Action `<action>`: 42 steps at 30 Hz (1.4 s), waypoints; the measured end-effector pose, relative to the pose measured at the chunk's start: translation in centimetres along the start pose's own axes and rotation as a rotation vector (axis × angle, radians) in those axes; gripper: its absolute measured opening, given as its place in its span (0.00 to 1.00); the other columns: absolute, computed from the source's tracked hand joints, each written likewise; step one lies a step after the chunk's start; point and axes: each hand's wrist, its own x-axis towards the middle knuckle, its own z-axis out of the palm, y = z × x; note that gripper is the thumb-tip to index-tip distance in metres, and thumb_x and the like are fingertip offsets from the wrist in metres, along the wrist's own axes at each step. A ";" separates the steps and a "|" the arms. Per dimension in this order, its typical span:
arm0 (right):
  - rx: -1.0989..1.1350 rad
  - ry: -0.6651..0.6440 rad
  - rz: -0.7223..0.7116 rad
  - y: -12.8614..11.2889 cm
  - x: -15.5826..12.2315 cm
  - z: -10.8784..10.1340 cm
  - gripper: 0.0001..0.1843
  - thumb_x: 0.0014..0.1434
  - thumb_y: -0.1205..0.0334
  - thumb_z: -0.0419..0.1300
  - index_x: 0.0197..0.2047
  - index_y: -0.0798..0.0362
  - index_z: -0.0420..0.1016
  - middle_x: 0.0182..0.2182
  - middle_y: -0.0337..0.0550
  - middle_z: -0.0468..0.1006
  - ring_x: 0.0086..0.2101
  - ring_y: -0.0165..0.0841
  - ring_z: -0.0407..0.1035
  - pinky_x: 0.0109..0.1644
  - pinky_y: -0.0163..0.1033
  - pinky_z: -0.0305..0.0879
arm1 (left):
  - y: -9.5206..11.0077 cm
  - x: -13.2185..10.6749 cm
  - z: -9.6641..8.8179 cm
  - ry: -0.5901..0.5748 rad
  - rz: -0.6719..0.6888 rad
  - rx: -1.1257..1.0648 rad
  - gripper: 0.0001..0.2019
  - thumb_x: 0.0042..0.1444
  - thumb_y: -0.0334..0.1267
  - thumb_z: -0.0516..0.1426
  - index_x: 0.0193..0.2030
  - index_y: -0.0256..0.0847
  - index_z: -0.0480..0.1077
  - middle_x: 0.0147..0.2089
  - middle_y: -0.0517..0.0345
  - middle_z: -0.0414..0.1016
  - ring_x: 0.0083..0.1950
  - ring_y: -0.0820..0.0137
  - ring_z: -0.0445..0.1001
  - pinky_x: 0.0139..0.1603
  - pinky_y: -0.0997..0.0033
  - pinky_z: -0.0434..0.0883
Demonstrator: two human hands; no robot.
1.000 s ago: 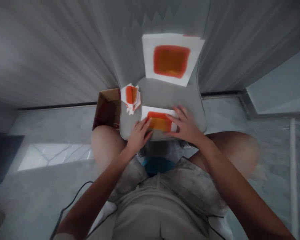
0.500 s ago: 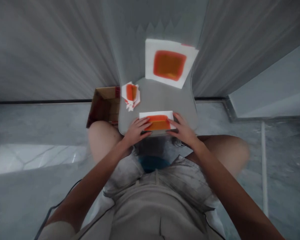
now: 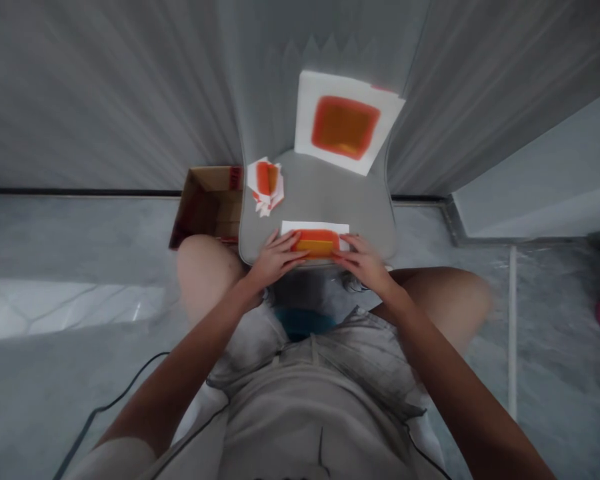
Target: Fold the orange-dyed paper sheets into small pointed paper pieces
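"Steadying the paper (image 3: 315, 245) at the chair's (image 3: 330, 197) front edge: left hand (image 3: 271, 260) on one end, right hand (image 3: 364, 261) on the other, presumably to keep it flat and square."
"Grip?"
"Fingers rest on top; cannot tell whether either grip pinches."
"Surroundings?"
"Larger sheet (image 3: 347, 123) propped behind; folded piece (image 3: 267, 181) toward the left rim; box (image 3: 210, 210) left of the chair. Fingers partly hide the paper's ends."

Chair seat (image 3: 325, 193): folded paper (image 3: 314, 248) at front edge, left hand (image 3: 275, 258) on its left end, right hand (image 3: 363, 261) on its right. Small paper bundle (image 3: 267, 181) behind, near seat's left edge. Large sheet (image 3: 347, 123) at rear, right of centre, before backrest (image 3: 267, 100). Box (image 3: 215, 179) on floor (image 3: 130, 230), left of chair.
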 end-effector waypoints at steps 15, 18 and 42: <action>0.242 0.380 0.268 -1.0 1.5 1.9 0.20 0.68 0.43 0.60 0.41 0.50 0.82 0.46 0.51 0.82 0.49 0.43 0.77 0.58 0.54 0.74 | 1.5 1.8 0.9 0.306 -0.243 -0.152 0.12 0.71 0.45 0.56 0.44 0.45 0.81 0.57 0.54 0.83 0.59 0.63 0.80 0.74 0.48 0.64; -0.016 0.482 0.182 -2.8 1.2 2.1 0.18 0.70 0.52 0.58 0.56 0.52 0.79 0.57 0.56 0.78 0.59 0.45 0.72 0.67 0.59 0.67 | 1.4 1.9 1.0 0.318 -0.232 -0.127 0.12 0.71 0.44 0.57 0.43 0.45 0.81 0.57 0.55 0.83 0.58 0.63 0.80 0.72 0.49 0.66; -0.311 0.103 0.054 -5.8 0.9 5.4 0.26 0.73 0.64 0.50 0.70 0.56 0.70 0.65 0.55 0.75 0.67 0.46 0.64 0.75 0.60 0.56 | 4.8 -0.9 2.8 0.187 -0.103 0.250 0.26 0.72 0.39 0.52 0.75 0.42 0.62 0.76 0.48 0.64 0.80 0.54 0.55 0.80 0.42 0.53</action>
